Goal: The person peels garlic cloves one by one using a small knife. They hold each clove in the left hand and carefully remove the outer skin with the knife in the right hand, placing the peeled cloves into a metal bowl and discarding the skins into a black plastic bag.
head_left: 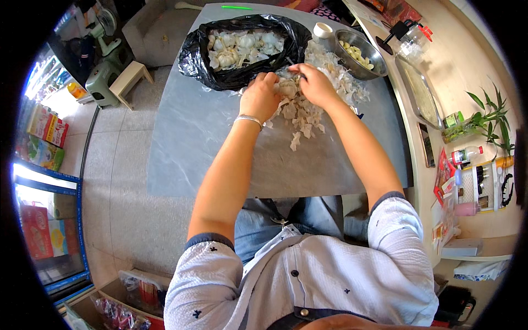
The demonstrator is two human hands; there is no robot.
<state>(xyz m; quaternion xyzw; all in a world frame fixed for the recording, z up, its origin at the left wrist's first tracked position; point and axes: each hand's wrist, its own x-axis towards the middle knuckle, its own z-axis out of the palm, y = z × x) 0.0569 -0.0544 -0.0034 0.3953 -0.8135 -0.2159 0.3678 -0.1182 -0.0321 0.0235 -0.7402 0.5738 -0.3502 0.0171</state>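
My left hand [260,95], with a silver bracelet at the wrist, is curled at the front edge of a black plastic bag [194,55] and beside a pale garlic bulb [287,88]. Whether its fingers grip anything is hidden. On the bulb's other side, my right hand [317,86] has bent fingers closed around a small dark thing [304,76], mostly covered and too small to name. Papery garlic skins [305,119] lie under and around both hands. Inside the open bag are whole garlic bulbs [227,57] and loose skins.
A steel bowl [381,68] of peeled garlic cloves [355,53] stands at the table's [185,152] far right, near a white cup [322,29]. A green stick-like object [236,7] lies at the far edge. Right of the table, a counter holds a metal tray [418,93] and a phone [427,145].
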